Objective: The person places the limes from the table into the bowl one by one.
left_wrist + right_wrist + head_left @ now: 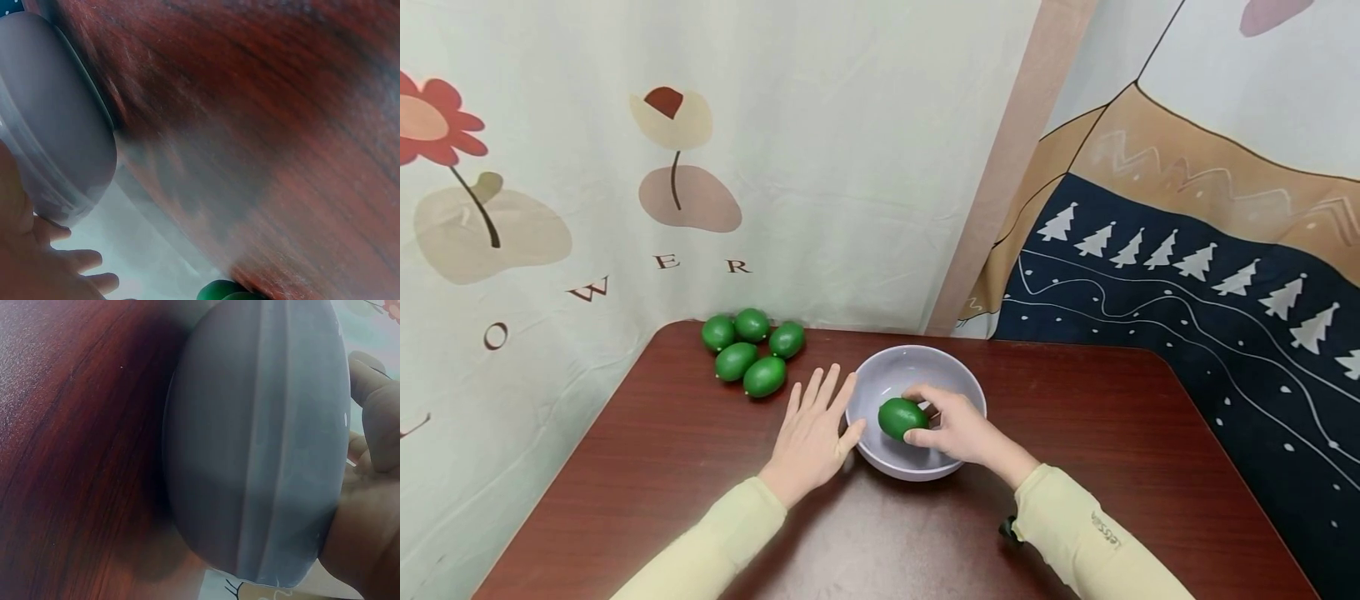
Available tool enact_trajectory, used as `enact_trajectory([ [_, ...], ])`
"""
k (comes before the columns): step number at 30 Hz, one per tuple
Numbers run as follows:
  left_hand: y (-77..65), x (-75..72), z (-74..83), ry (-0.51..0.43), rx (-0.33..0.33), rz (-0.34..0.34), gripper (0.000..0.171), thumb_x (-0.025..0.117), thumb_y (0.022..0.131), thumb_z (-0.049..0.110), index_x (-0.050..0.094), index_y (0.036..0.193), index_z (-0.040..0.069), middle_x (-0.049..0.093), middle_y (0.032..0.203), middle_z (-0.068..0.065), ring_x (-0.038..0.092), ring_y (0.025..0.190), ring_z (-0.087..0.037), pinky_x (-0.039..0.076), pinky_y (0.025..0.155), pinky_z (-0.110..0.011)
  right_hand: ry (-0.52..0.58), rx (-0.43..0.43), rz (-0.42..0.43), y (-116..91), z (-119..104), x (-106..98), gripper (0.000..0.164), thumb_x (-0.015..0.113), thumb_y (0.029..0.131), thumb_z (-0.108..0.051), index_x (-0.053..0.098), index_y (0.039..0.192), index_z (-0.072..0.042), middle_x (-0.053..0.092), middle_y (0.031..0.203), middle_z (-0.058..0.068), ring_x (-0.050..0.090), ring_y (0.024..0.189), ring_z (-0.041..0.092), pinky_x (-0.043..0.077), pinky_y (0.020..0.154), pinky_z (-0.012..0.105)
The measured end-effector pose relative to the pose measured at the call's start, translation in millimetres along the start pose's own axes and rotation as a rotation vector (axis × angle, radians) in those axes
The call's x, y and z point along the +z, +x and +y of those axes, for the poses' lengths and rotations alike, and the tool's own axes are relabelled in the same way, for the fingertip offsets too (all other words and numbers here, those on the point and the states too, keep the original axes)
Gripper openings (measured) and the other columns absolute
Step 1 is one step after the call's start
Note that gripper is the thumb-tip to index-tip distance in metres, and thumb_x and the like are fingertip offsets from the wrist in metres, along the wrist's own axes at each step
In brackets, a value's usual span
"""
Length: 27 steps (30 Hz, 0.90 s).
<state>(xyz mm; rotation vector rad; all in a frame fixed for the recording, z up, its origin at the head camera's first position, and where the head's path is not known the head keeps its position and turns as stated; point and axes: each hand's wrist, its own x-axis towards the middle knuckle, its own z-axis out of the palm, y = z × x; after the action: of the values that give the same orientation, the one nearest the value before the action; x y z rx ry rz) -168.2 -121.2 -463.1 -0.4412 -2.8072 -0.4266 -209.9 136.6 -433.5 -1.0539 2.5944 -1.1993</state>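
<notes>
A round lavender bowl (pixel 917 358) stands on the dark red wooden table. Inside its outline in the head view, my right hand (pixel 958 427) grips a green lime (pixel 901 418) between thumb and fingers. The right wrist view shows the bowl's outer wall (pixel 250 437), with the right hand (pixel 375 487) partly behind the rim and the lime hidden. My left hand (pixel 814 437) is at the bowl's left side, fingers straight and spread, thumb right at the rim. In the left wrist view the left hand (pixel 44 262) appears beside the bowl (pixel 56 112).
Several green limes (pixel 765 377) lie grouped at the table's back left. A curtain with printed flowers (pixel 820 167) hangs behind the table (pixel 1075 467), and a dark cloth with white trees (pixel 1150 283) hangs at the right. Something dark sits at the right cuff (pixel 1052 508).
</notes>
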Motion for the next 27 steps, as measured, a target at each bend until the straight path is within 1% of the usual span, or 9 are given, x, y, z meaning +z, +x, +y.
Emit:
enact_trajectory([
  [7, -0.1, 0.9, -0.2, 0.008, 0.006, 0.009, 0.066, 0.055, 0.104, 0.044, 0.04, 0.159, 0.012, 0.034, 0.164, -0.021, 0.03, 0.152, -0.044, 0.021, 0.121, -0.064, -0.084, -0.015, -0.051, 0.5, -3.7, 2.9, 0.047, 0.083, 0.085, -0.012, 0.065, 0.128, -0.005, 0.072, 0.117, 0.008, 0.069, 0.095, 0.023, 0.06, 0.081, 0.035],
  [12, -0.8, 0.8, -0.5, 0.012, 0.005, 0.009, 0.067, 0.054, 0.103, 0.044, 0.04, 0.159, 0.011, 0.033, 0.165, -0.021, 0.029, 0.153, -0.044, 0.022, 0.121, -0.065, -0.15, -0.043, -0.076, 1.1, -4.9, 5.3, 0.046, 0.083, 0.084, -0.013, 0.066, 0.126, -0.005, 0.072, 0.115, 0.007, 0.068, 0.097, 0.022, 0.059, 0.082, 0.035],
  [16, -0.5, 0.2, -0.3, 0.004, 0.002, 0.005, 0.067, 0.054, 0.104, 0.044, 0.039, 0.16, 0.012, 0.033, 0.165, -0.021, 0.027, 0.154, -0.043, 0.02, 0.122, -0.064, -0.205, -0.066, -0.098, 1.7, -4.2, 7.5, 0.044, 0.084, 0.084, -0.014, 0.067, 0.124, -0.007, 0.072, 0.112, 0.003, 0.067, 0.095, 0.019, 0.057, 0.082, 0.032],
  [19, -0.2, 0.2, -0.1, 0.0, 0.001, 0.007, 0.066, 0.054, 0.104, 0.043, 0.04, 0.16, 0.011, 0.032, 0.165, -0.021, 0.027, 0.154, -0.042, 0.019, 0.123, -0.063, -0.24, -0.063, -0.116, 2.0, -3.4, 9.2, 0.043, 0.084, 0.084, -0.015, 0.068, 0.123, -0.009, 0.072, 0.11, 0.001, 0.066, 0.093, 0.016, 0.055, 0.083, 0.03],
  [27, -0.6, 1.6, 0.1, 0.003, 0.001, 0.014, 0.067, 0.055, 0.104, 0.043, 0.039, 0.16, 0.011, 0.034, 0.164, -0.021, 0.029, 0.153, -0.043, 0.022, 0.121, -0.064, -0.26, -0.046, -0.136, 2.0, -5.5, 11.5, 0.042, 0.085, 0.083, -0.015, 0.069, 0.122, -0.009, 0.073, 0.111, 0.002, 0.066, 0.094, 0.015, 0.055, 0.083, 0.03],
])
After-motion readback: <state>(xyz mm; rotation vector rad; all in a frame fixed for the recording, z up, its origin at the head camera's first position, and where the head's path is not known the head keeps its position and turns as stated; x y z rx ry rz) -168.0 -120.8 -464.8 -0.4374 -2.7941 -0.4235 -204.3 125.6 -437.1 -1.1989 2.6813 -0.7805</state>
